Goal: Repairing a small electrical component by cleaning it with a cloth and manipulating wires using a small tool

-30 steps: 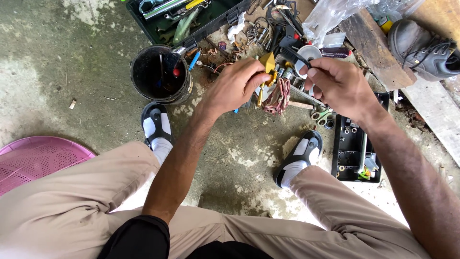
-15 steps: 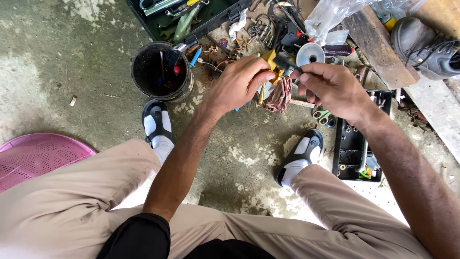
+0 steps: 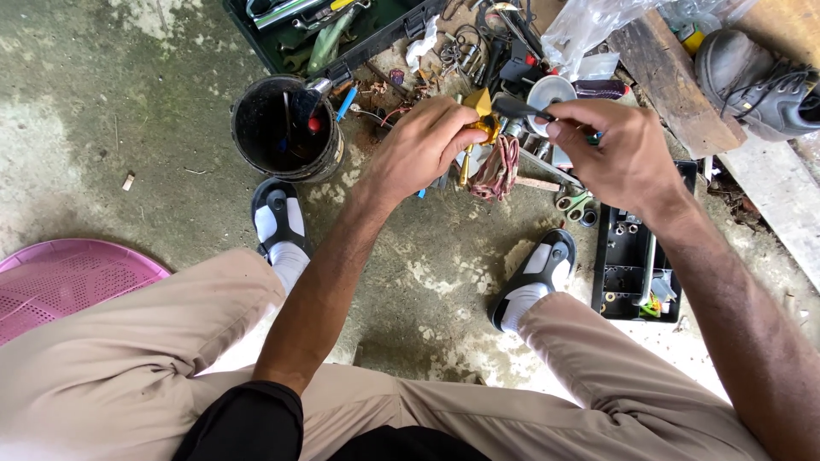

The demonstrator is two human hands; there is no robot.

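Observation:
I sit above a concrete floor with both arms stretched forward. My left hand (image 3: pixel 423 145) pinches a small yellow metal part (image 3: pixel 481 115) over a pile of tools. A dark-handled tool (image 3: pixel 521 108) is gripped in my right hand (image 3: pixel 619 154), its black end pointing left and touching or nearly touching the yellow part. Just below the part hangs a bundle of reddish cord (image 3: pixel 498 169).
A black bucket (image 3: pixel 256 141) with tools stands left of my hands. A dark green toolbox (image 3: pixel 282 51) lies beyond it. A black socket tray (image 3: pixel 628 273) sits by my right foot, with scissors (image 3: pixel 574 203) nearby. Wooden planks and a grey shoe (image 3: pixel 756 81) are at right; a pink basket (image 3: pixel 60 282) at left.
Both hands have come closer together and a little nearer to me. The right hand turned the dark tool so its end now meets the yellow part.

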